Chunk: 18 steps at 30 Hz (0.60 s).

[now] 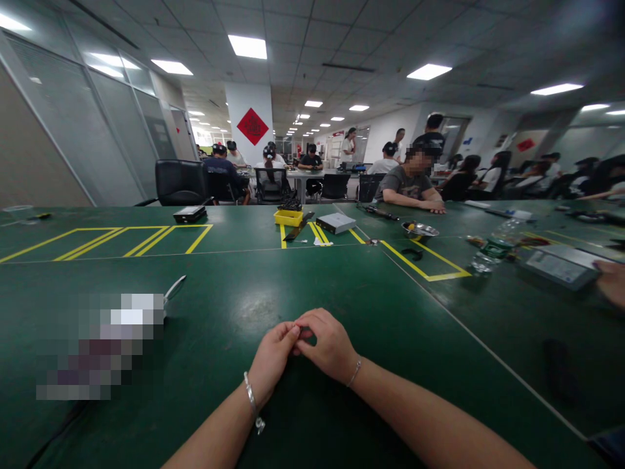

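Observation:
Above the green table (205, 365), my left hand (271, 357) and my right hand (330, 341) meet in the middle, fingertips touching. The left hand's fingers are curled, its thumb pressed against the right hand's fingers. My right hand bends its fingers and thumb into a ring around a small gap. Whatever may be pinched where they meet is hidden or too small to name. To the left lies a long object (112, 345), blurred out by pixels, with a white strip at its far end and a black cable at its near end.
Farther back are a yellow bin (288, 217), a grey box-shaped unit (336, 223), a metal bowl (420, 230) and black boxes (190, 214). A plastic bottle (495, 247) and a metal case (561, 264) lie right, near another person's hand (611, 281). A person (410, 185) sits opposite.

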### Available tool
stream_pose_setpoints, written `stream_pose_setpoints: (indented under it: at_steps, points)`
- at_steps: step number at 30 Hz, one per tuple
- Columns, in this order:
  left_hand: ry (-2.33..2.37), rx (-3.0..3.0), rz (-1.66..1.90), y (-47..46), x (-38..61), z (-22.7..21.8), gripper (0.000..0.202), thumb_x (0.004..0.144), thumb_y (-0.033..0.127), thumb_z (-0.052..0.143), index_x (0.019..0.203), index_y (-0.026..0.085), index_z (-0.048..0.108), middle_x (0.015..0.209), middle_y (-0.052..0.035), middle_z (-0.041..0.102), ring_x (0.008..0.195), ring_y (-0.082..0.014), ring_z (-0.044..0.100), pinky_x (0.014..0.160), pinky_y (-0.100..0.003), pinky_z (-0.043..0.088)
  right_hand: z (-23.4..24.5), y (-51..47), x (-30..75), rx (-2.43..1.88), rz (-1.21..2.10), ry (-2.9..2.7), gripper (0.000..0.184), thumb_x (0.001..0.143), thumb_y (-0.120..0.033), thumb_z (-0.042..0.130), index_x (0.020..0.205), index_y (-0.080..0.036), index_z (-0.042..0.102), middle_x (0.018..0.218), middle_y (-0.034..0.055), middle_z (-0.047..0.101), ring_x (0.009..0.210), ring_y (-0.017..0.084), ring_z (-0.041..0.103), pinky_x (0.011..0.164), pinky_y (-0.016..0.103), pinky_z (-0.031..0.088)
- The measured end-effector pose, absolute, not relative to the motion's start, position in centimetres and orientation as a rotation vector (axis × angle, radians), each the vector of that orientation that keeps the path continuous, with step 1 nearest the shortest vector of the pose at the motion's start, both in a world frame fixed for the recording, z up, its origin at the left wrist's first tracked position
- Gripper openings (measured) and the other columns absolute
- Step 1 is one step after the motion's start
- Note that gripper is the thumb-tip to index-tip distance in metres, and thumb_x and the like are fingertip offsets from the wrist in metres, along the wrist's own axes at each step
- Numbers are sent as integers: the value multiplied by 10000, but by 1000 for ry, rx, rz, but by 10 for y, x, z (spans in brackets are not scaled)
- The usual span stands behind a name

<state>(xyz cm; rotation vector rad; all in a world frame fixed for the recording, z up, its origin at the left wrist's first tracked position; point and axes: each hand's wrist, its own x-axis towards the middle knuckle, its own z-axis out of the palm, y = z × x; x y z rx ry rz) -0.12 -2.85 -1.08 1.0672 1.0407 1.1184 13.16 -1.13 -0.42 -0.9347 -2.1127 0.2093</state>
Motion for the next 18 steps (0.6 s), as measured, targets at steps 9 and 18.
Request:
stream_pose_setpoints:
  at_steps: [9, 18]
  points:
    - [1082, 1201, 1085, -30, -3, -12, 283, 748, 390, 515, 871, 141, 568, 797, -38, 637, 682, -128, 560, 642, -244, 419, 5, -3, 146, -894, 87, -2151, 164, 690, -210, 554, 847, -185, 593, 837, 35, 617, 806, 152, 535, 758, 276, 425]
    - [1241, 1409, 1072, -36, -5, -9, 254, 747, 325, 503, 951, 174, 514, 991, -75, 636, 918, -177, 578, 835, -339, 415, 18, 62, 318, -1717, -363, -1758, 282, 737, -352, 490, 890, -154, 619, 937, 97, 622, 892, 222, 533, 818, 364, 385]
